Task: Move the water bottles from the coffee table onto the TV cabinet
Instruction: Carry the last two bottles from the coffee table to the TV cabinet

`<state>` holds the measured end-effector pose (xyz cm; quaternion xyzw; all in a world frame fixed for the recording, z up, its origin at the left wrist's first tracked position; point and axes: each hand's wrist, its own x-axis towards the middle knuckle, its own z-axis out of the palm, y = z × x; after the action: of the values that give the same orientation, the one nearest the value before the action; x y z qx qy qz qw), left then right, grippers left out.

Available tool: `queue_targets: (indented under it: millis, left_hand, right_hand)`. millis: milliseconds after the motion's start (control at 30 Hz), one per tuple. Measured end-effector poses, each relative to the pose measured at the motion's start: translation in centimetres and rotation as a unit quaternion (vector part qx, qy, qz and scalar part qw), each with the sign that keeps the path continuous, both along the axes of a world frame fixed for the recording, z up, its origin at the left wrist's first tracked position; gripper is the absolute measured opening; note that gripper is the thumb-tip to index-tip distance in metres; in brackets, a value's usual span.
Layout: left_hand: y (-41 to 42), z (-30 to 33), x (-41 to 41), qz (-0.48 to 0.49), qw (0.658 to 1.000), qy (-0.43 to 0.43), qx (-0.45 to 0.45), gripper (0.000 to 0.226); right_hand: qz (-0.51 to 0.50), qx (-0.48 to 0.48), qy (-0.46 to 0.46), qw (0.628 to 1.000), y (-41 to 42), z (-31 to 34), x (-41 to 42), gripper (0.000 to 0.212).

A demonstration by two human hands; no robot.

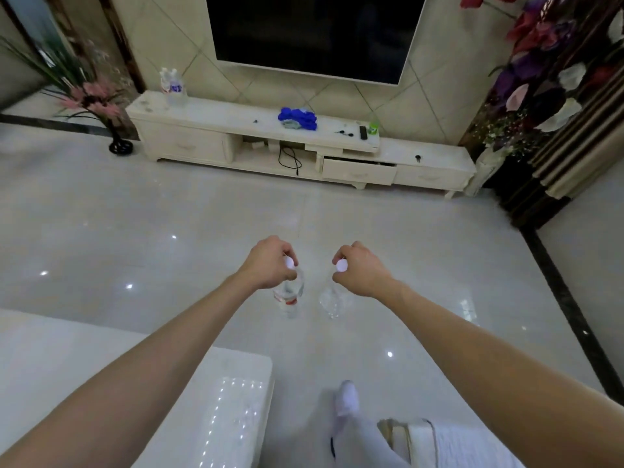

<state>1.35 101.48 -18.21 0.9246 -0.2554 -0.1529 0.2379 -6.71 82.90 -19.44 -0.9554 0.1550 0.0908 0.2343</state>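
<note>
Four water bottles show in all: two hang from the hands over the pale tiled floor point(169, 204), and two stand close together on the far left end of the TV cabinet point(216, 116), at about 11 o'clock from the hands. The left hand point(268, 263) is closed around the neck of the left bottle point(290, 295), fingers curled just under its white cap, with the body hanging down toward 6 o'clock below the fist. The right hand point(361, 270) is closed the same way on the right bottle point(332, 298), whose white cap peeks out at the hand's 9 o'clock side. The two held bottles hang near each other without touching, between the two wrists. Both are clear plastic; the left one carries a red and white label, while the right one looks plain and see-through, its label not discernible. The pair on the cabinet point(173, 86) is clear with white and blue labels, blurred at this range. One blue cloth bundle point(297, 118) lies mid-cabinet at 12 o'clock, and one green bottle point(373, 126) stands toward 1 o'clock. A corner of the white table point(236, 393) sits at 7 o'clock, below the left forearm.
</note>
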Motion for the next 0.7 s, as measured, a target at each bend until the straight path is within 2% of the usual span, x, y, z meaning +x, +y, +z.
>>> queue_targets:
  millis: [333, 467, 700]
  left_hand:
    - [-0.6, -1.2, 19.9, 0.131, 0.991, 0.016, 0.031, 0.026]
    - [2.4, -0.4, 26.1, 0.218, 0.976, 0.009, 0.016, 0.024]
    - [8.5, -1.9, 40.4, 0.295, 0.955, 0.005, 0.033, 0.024]
  right_hand:
    - [0.165, 0.014, 0.029, 0.986, -2.2, -2.1, 26.4, 0.028]
    - [0.226, 0.008, 0.027, 0.974, 0.2, -2.0, 36.6, 0.026]
    - [0.268, 0.014, 0.000, 0.963, 6.5, -3.6, 53.1, 0.026]
